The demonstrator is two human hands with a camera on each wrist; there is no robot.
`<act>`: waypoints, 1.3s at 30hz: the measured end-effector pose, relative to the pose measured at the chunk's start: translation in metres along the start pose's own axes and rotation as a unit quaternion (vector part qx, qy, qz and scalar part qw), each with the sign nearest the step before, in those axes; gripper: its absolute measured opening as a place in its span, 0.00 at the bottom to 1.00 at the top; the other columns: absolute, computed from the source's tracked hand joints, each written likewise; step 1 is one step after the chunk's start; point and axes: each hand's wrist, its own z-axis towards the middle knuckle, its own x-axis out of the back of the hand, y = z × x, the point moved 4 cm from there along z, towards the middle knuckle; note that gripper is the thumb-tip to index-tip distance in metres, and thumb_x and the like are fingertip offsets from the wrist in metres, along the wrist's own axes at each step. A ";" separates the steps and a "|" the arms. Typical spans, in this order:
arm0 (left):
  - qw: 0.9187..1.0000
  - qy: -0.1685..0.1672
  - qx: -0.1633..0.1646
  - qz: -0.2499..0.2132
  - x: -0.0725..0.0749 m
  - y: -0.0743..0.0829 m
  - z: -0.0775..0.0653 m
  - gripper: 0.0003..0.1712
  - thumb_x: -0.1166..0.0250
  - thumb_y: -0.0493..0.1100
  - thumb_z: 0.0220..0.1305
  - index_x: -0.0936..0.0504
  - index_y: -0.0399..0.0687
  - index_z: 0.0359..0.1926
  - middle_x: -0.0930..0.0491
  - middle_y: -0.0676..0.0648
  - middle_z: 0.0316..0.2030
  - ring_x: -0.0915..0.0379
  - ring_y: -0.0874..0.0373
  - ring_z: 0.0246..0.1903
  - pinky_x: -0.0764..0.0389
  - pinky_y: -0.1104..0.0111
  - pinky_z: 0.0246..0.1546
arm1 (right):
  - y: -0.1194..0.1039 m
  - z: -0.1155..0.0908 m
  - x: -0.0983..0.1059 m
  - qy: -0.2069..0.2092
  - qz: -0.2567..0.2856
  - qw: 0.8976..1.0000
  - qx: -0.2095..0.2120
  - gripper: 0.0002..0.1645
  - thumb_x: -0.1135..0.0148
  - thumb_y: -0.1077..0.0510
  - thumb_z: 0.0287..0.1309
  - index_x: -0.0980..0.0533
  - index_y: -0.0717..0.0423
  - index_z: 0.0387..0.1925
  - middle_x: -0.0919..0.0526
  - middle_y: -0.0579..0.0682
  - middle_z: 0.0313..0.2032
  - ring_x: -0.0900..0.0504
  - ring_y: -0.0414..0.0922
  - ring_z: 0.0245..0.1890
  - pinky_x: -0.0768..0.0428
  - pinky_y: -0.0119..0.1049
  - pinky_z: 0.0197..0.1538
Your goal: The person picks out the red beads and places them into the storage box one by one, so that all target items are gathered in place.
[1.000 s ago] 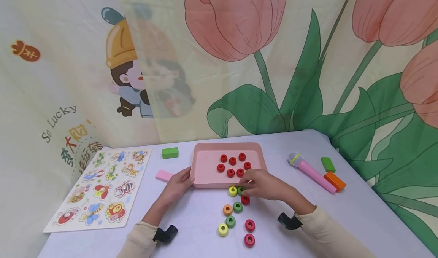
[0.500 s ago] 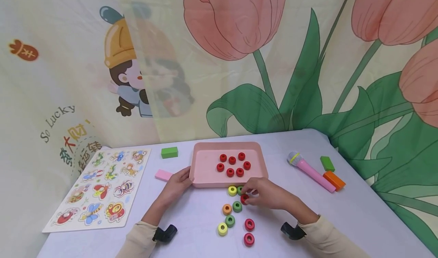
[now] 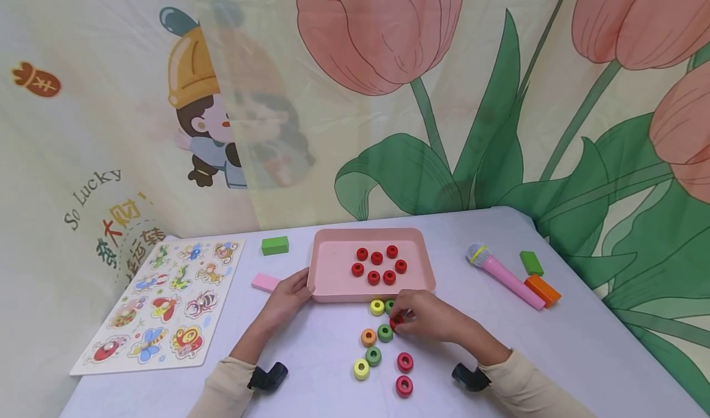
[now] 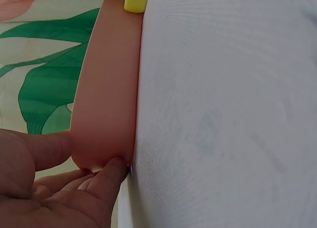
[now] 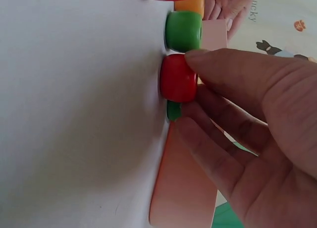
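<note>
My left hand (image 3: 287, 296) holds the near left corner of a pink tray (image 3: 338, 298); in the left wrist view its thumb lies at the rim and its fingers against the wall. Several red beads (image 3: 376, 258) lie in the tray. My right hand (image 3: 429, 316), just in front of the tray, has thumb and fingers about a red bead (image 5: 178, 78) on the table. Its thumb tip touches the bead's top edge. Right beside that bead are a green bead (image 5: 183, 31) and another green bead (image 3: 389, 306), partly covered by the fingers.
Nearer me lie yellow (image 3: 361, 369), orange (image 3: 368, 337) and red beads (image 3: 404, 386). An insect picture board (image 3: 161, 304) is at left, with a green block (image 3: 275, 245) and a pink block (image 3: 265, 282). A toy microphone (image 3: 507, 277) and orange block (image 3: 542, 290) lie right.
My right hand has come back from the tray's front edge towards me, down to the red bead in front of it. The left hand stays at the tray corner.
</note>
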 end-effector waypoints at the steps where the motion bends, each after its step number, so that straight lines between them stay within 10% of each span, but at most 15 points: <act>1: 1.000 0.000 -0.001 -0.001 0.000 0.000 0.000 0.31 0.46 0.35 0.73 0.42 0.28 0.71 0.39 0.31 0.68 0.42 0.41 0.68 0.34 0.54 0.64 | 0.000 0.000 0.000 0.000 -0.006 1.000 0.000 0.12 0.25 0.60 0.51 0.14 0.50 0.40 0.21 0.37 0.36 0.24 0.39 0.37 0.19 0.24 0.38; 22: 1.000 0.001 -0.002 0.001 0.000 -0.002 0.001 0.31 0.46 0.35 0.73 0.42 0.29 0.72 0.39 0.32 0.69 0.42 0.41 0.68 0.34 0.54 0.64 | -0.002 0.002 0.002 -0.013 -0.026 1.000 0.004 0.12 0.25 0.60 0.51 0.14 0.49 0.40 0.22 0.37 0.36 0.25 0.39 0.36 0.19 0.25 0.37; 39: 1.000 0.002 -0.015 0.000 0.000 -0.003 0.001 0.30 0.45 0.35 0.72 0.41 0.28 0.71 0.38 0.31 0.68 0.42 0.41 0.68 0.35 0.53 0.65 | -0.016 0.031 0.058 0.015 -0.022 0.998 0.064 0.12 0.27 0.64 0.52 0.14 0.56 0.41 0.19 0.41 0.36 0.20 0.41 0.36 0.17 0.28 0.40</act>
